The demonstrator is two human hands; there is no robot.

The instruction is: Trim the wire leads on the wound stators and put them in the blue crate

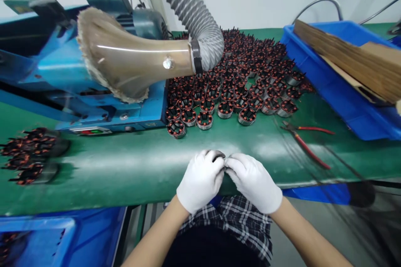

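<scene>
Lower centre: left hand [200,183] and right hand [254,183] meet, fingers bent; whether they grasp anything, I cannot tell | copper-wound cores [204,120]: many at upper centre, few at left | which are done: unclear

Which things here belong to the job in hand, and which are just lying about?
Likely in the job:
left hand and right hand, fingertips together; anything between them is unclear
metal rings nearby
perhaps the blue machine

Apparently just lying about:
pliers
cardboard in blue bin
</scene>
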